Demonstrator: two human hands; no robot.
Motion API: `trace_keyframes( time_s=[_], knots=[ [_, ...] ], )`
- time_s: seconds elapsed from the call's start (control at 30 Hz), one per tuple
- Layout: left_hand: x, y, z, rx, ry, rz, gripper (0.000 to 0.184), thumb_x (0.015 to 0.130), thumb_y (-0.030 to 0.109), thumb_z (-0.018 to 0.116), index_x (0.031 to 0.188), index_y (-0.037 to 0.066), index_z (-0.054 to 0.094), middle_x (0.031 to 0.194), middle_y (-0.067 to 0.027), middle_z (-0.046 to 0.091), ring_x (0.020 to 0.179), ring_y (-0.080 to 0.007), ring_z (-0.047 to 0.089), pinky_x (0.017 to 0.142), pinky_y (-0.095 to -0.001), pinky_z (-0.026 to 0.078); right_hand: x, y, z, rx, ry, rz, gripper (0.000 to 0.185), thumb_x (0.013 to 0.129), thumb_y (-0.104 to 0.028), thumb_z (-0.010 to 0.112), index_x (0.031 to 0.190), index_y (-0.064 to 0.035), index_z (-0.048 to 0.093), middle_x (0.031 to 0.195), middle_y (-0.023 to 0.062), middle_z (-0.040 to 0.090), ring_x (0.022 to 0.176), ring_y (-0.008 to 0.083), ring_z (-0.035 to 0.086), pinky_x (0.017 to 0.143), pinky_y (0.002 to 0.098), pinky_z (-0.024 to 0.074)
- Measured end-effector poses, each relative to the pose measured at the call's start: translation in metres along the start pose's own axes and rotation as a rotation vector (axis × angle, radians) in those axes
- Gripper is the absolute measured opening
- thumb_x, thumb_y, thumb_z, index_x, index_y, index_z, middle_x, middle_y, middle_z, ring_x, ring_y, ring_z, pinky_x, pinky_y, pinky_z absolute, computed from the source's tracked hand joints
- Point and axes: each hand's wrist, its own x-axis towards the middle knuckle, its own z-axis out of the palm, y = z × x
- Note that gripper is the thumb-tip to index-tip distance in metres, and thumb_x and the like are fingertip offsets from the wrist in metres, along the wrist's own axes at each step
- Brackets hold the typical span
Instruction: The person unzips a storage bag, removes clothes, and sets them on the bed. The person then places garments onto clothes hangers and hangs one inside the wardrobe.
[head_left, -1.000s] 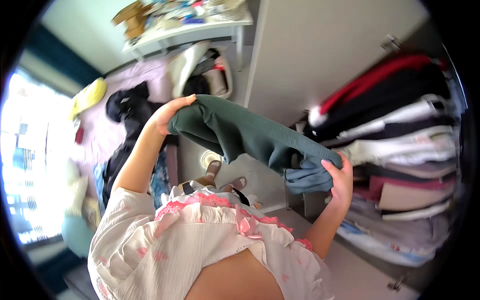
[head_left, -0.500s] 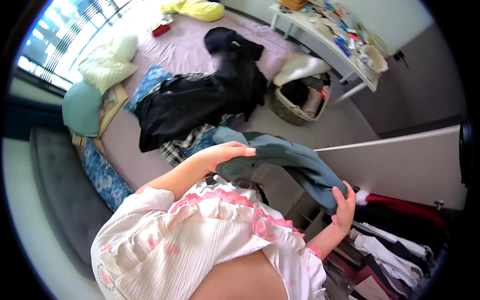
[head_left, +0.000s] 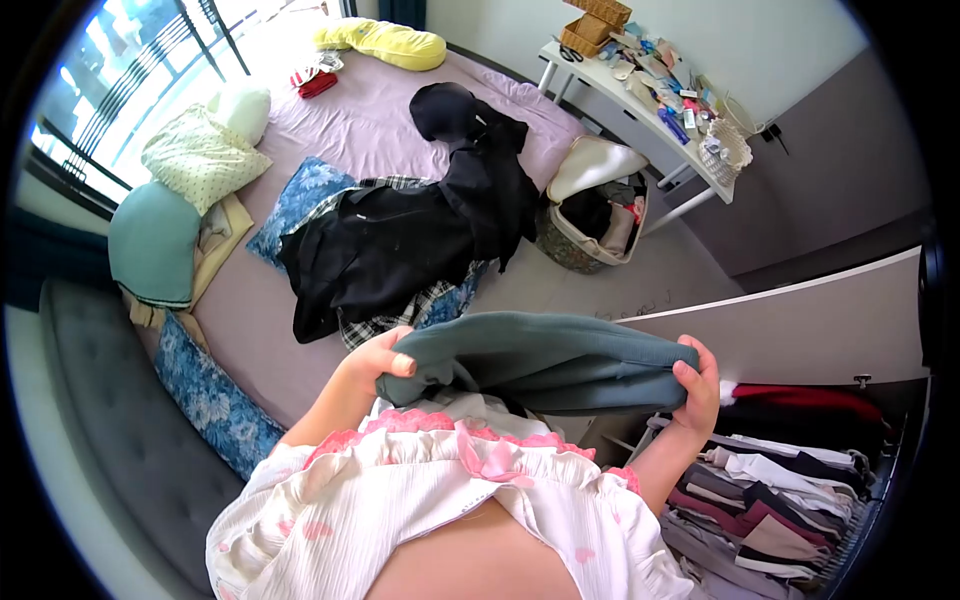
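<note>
A grey-green garment (head_left: 540, 360) is stretched out in front of my chest, its exact kind unclear. At its left end, my left hand (head_left: 375, 362) grips the cloth with the thumb on top. Its right end is pinched in my right hand (head_left: 695, 385), thumb against the fabric. Beyond it on the bed, a black hooded garment (head_left: 400, 250) lies spread over a black-and-white plaid cloth (head_left: 357, 332) and blue floral fabric (head_left: 300, 205).
Several clothes (head_left: 780, 490) hang in the wardrobe at lower right, below a pale panel (head_left: 800, 310). An open basket (head_left: 575, 245) of clothes stands on the floor. Behind it is a cluttered white table (head_left: 640, 112). Pillows (head_left: 205, 160) and a yellow bolster (head_left: 385, 45) lie on the bed (head_left: 240, 330).
The garment has gone from a slanting, bunched strip to a wider, nearly level stretch. My left hand has moved left and down; my right hand stays at the other end. The view has shifted slightly.
</note>
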Motion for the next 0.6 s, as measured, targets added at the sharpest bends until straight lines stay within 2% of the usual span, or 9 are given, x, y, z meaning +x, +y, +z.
trace_keyframes(
  time_s=[0.03, 0.13, 0.2, 0.3, 0.4, 0.47, 0.53, 0.6],
  knots=[
    [-0.003, 0.0, -0.007, -0.085, -0.041, 0.032, 0.03, 0.068, 0.013, 0.081, 0.087, -0.006, 0.067, 0.09, -0.013, 0.068, 0.078, -0.0169, 0.064, 0.067, -0.0251, 0.05, 0.005, -0.001, 0.004, -0.019, -0.001, 0.013, 0.026, 0.075, -0.015, 0.075, 0.082, -0.0082, 0.05, 0.073, -0.0056, 0.049, 0.066, 0.003, 0.043, 0.058, 0.0186, 0.0337],
    [-0.001, 0.006, -0.012, -0.072, -0.166, 0.133, 0.023, 0.068, 0.009, 0.08, 0.081, -0.004, 0.067, 0.09, -0.0125, 0.068, 0.075, -0.0165, 0.063, 0.063, -0.0238, 0.046, 0.03, -0.006, 0.009, -0.005, -0.132, 0.066, 0.027, 0.075, -0.016, 0.075, 0.081, -0.0088, 0.05, 0.072, -0.0063, 0.047, 0.066, 0.0028, 0.042, 0.058, 0.0187, 0.0329],
    [0.006, 0.007, -0.013, -0.028, -0.145, 0.141, 0.018, 0.069, 0.007, 0.079, 0.07, 0.0, 0.063, 0.077, -0.0062, 0.063, 0.064, -0.0121, 0.055, 0.055, -0.0251, 0.039, 0.048, -0.01, 0.013, -0.058, -0.173, 0.051, 0.03, 0.073, -0.019, 0.077, 0.079, -0.0093, 0.049, 0.071, -0.0074, 0.045, 0.065, 0.0025, 0.04, 0.057, 0.019, 0.03],
    [0.018, 0.002, -0.028, 0.045, -0.071, 0.095, 0.028, 0.073, 0.011, 0.078, 0.06, 0.004, 0.054, 0.063, 0.0004, 0.053, 0.053, -0.0069, 0.043, 0.047, -0.0271, 0.03, 0.08, -0.011, 0.004, -0.107, -0.243, 0.08, 0.033, 0.07, -0.022, 0.079, 0.076, -0.0099, 0.049, 0.07, -0.0081, 0.044, 0.064, 0.0019, 0.038, 0.056, 0.0197, 0.027],
    [0.051, -0.003, -0.022, 0.019, 0.065, 0.049, 0.026, 0.076, 0.016, 0.076, 0.063, 0.004, 0.056, 0.061, 0.0022, 0.053, 0.05, -0.0055, 0.042, 0.045, -0.0246, 0.029, 0.118, -0.01, -0.014, -0.129, -0.338, 0.131, 0.034, 0.07, -0.023, 0.08, 0.075, -0.0101, 0.048, 0.069, -0.0084, 0.044, 0.063, 0.0017, 0.038, 0.055, 0.0199, 0.0265],
    [0.086, -0.005, -0.003, 0.028, 0.197, 0.032, 0.021, 0.08, 0.022, 0.073, 0.075, 0.004, 0.062, 0.063, 0.0024, 0.055, 0.05, -0.0054, 0.046, 0.045, -0.0224, 0.033, 0.151, -0.014, -0.025, -0.128, -0.389, 0.19, 0.034, 0.071, -0.023, 0.079, 0.074, -0.0102, 0.048, 0.067, -0.0087, 0.044, 0.062, 0.0013, 0.037, 0.054, 0.0196, 0.0266],
    [0.117, -0.008, 0.015, -0.022, 0.398, -0.063, 0.021, 0.081, 0.023, 0.072, 0.084, 0.004, 0.065, 0.067, 0.001, 0.058, 0.055, -0.0063, 0.051, 0.049, -0.0219, 0.037, 0.184, -0.012, -0.033, -0.134, -0.428, 0.252, 0.034, 0.071, -0.023, 0.079, 0.074, -0.0102, 0.048, 0.068, -0.0086, 0.044, 0.062, 0.0011, 0.037, 0.054, 0.0192, 0.0268],
    [0.15, -0.01, 0.034, -0.124, 0.573, -0.146, 0.037, 0.078, 0.017, 0.072, 0.109, -0.002, 0.062, 0.104, -0.0118, 0.066, 0.095, -0.0202, 0.062, 0.087, -0.0337, 0.049, 0.216, -0.015, -0.035, -0.15, -0.504, 0.326, 0.031, 0.073, -0.021, 0.078, 0.074, -0.0099, 0.049, 0.068, -0.0083, 0.046, 0.062, 0.0008, 0.039, 0.055, 0.0182, 0.0276]
  ],
)
